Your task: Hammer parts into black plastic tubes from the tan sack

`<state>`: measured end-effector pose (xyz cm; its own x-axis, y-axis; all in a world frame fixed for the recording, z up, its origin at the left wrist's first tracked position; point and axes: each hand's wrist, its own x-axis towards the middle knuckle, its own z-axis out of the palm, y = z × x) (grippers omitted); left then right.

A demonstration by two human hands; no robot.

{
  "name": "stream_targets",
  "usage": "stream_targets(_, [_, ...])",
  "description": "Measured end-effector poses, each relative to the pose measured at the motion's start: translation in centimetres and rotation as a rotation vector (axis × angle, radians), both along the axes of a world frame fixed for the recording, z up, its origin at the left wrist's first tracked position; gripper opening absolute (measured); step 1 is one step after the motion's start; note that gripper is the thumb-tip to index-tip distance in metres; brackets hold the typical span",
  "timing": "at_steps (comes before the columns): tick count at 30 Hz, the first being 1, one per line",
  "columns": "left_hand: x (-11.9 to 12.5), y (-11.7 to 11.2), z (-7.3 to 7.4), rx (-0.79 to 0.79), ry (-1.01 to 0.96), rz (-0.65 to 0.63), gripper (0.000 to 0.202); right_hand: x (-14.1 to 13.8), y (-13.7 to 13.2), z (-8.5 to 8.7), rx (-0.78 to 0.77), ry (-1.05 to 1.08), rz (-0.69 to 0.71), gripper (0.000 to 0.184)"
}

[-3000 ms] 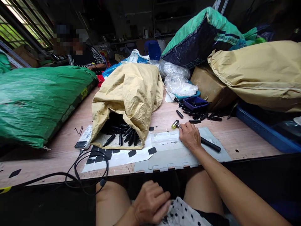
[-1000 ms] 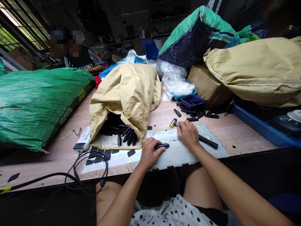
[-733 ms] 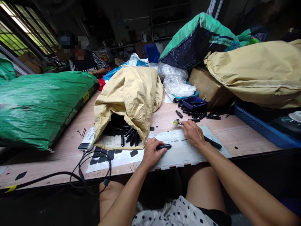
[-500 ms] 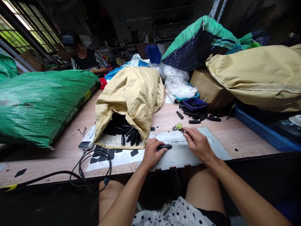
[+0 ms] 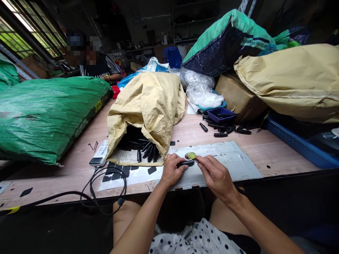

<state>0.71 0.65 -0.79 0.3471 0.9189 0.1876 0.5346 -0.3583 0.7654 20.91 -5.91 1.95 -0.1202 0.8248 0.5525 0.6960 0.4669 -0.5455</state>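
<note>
Head view | grips black cylinder in left hand, yellow-faced hammer in right hand, below centre | similar pieces in tan sack, centre-left | cannot tell finished from unfinished

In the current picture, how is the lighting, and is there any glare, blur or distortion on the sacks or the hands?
Head view: barred window bright, room's background very dark; head view: pale sheen on the green sack, which seems stretched toward the left edge; head view: left hand and right hand fairly clear; head view: pixelated patches hide part of the co-worker.
</note>
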Motion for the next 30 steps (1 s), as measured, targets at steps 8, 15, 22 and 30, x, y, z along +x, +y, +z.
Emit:
stream_targets(8, [0.1, -0.1, 0.0, 0.019, 0.023, 0.012, 0.016, 0.1, -0.3, -0.3, -0.044, -0.149, -0.018, 0.040])
stream_targets(15, [0.1, 0.0, -0.3, 0.021, 0.004, 0.012, 0.019, 1.1, -0.8, -0.3, -0.028, -0.134, -0.037, 0.041])
stream_targets(22, [0.1, 0.0, -0.3, 0.042, 0.024, 0.013, 0.017, 2.9, 2.7, 0.2, -0.059, -0.204, -0.184, 0.037])
stream_targets(30, [0.3, -0.1, 0.1, 0.086, 0.069, 0.006, 0.018, 5.7, 9.3, -2.1, -0.216, -0.429, -0.266, 0.031])
